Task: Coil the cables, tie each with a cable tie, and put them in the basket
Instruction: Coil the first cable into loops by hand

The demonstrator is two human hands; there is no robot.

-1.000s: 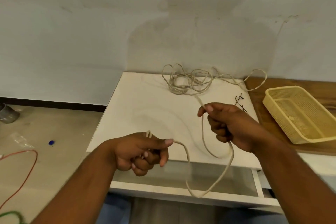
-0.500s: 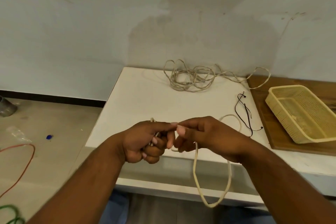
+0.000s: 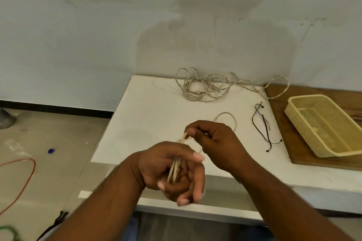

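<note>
White surface (image 3: 148, 115) fills mid-frame below a stained wall (image 3: 98, 35). At lower centre the left hand (image 3: 170, 172) curls its fingers (image 3: 195, 180) loosely round a few loops of pale cable (image 3: 175, 170) so the coil holds together. The right hand (image 3: 213, 143) pinches the next stretch, likely to feed it over. Higher up lies a tangled cable pile (image 3: 203, 88); black cable ties (image 3: 263, 125) and the yellow basket (image 3: 293, 109) wait at right.

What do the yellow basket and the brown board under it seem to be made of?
The basket looks like moulded plastic, pale yellow and slightly glossy: its walls and floor are a fine regular mesh with a smooth rim. The board looks like wood, or a wood-look laminate, matte brown with darker grain streaks.
</note>
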